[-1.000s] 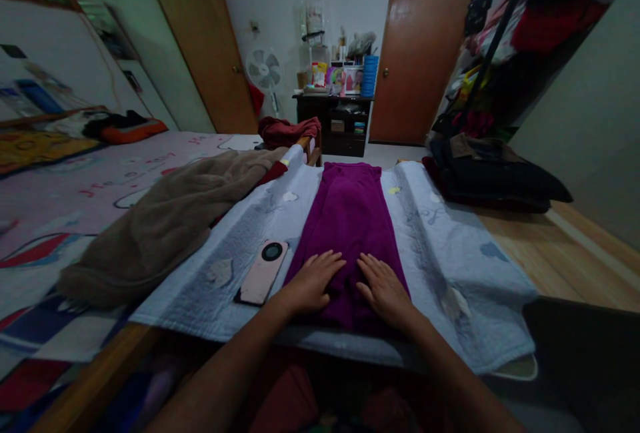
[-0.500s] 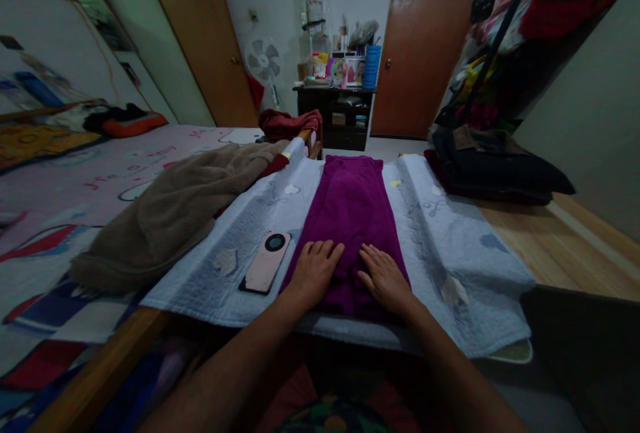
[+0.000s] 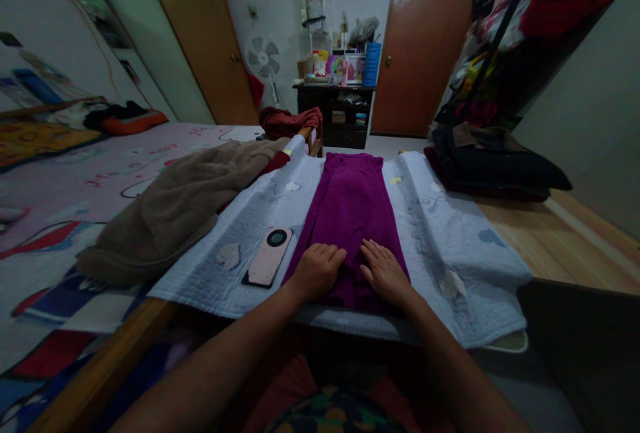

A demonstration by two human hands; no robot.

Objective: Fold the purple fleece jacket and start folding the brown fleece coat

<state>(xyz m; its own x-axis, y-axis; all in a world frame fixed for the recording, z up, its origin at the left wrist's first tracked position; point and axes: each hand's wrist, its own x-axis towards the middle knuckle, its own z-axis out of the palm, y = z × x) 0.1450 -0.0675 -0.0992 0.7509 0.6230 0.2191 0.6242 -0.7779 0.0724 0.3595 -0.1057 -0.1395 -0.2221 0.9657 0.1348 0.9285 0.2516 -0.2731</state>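
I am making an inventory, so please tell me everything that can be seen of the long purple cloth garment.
The long purple cloth garment looks soft and matte, narrowing toward its far end, with creases on its near part. It lies spread lengthwise on a pale blue, quilted-looking cloth. The person's bare left hand and bare right hand touch its near part. Whether layers lie underneath is hidden.

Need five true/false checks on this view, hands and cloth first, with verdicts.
1. The left hand and right hand both touch the purple garment. True.
2. The pink phone lies on the purple garment. False: it lies beside it, on the light-blue cover.
3. The brown fleecy cloth is left of the phone. True.
4. The fan stands right of the dark cabinet. False: left of it.
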